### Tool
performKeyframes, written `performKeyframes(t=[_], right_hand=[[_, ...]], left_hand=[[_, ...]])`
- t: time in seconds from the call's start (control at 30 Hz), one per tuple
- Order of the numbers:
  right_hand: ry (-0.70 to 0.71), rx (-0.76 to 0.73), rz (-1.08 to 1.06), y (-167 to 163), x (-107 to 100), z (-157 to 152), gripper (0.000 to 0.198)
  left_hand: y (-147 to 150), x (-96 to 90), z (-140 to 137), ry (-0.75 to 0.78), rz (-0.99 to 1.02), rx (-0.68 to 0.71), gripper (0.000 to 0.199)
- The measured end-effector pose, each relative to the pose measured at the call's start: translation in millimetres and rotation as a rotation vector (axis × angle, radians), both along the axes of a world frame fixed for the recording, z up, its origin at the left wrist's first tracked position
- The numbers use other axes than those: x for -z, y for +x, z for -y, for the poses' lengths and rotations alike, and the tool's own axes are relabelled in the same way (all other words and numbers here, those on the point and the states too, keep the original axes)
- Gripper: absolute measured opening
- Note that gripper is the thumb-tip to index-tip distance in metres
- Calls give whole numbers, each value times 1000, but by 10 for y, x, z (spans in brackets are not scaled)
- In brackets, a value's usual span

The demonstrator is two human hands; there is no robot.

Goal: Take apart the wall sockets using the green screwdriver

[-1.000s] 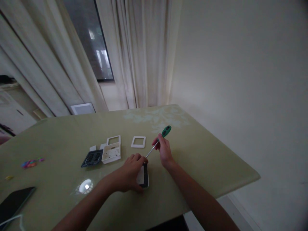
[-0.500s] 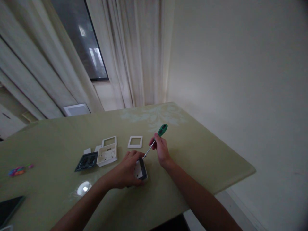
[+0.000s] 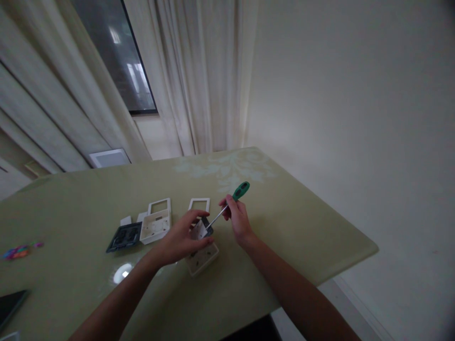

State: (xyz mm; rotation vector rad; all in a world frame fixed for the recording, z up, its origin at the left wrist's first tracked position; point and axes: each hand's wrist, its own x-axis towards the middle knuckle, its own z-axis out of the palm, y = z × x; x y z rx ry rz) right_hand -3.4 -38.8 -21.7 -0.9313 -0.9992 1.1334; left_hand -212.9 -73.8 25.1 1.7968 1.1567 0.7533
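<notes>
My left hand [image 3: 185,235] is closed on a white wall-switch insert with a dark edge [image 3: 205,227], thumb at the near side and fingers at the far side. My right hand [image 3: 237,218] grips a screwdriver [image 3: 241,190] with a green and black handle. Its metal shaft slants down to the left, and the tip is at the dark edge of the insert. Just below my left hand, a white back box [image 3: 202,260] rests on the table, partly covered by the hand. Beyond both hands lies a white square frame [image 3: 199,204].
Left of my hands, a second white back box [image 3: 155,227], another white frame [image 3: 159,205] and a dark square plate [image 3: 124,237] lie together. Small colourful items [image 3: 21,251] are further left, above a dark flat object [image 3: 12,305]. The wall [image 3: 337,142] borders the table's right side.
My left hand has raised the insert up and away from the white back box, which now shows beneath it. The screwdriver has stayed at the insert, and its angle has flattened slightly.
</notes>
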Motion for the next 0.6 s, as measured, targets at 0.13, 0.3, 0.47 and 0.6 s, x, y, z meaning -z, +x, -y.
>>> performKeyframes(t=[0.13, 0.3, 0.47, 0.6], right_hand=[[-9, 30, -27, 20, 4, 0, 54], [-7, 90, 26, 172, 8, -56, 54], [-60, 0, 277, 297, 42, -109, 51], [-48, -27, 543, 289, 27, -53, 39]], left_hand=[[-66, 38, -71, -117, 184, -123, 57], [-60, 161, -230, -265, 568, -280, 52], [-43, 223, -330, -494, 1017, -379, 44], [-48, 181, -313, -678, 1246, -384, 59]])
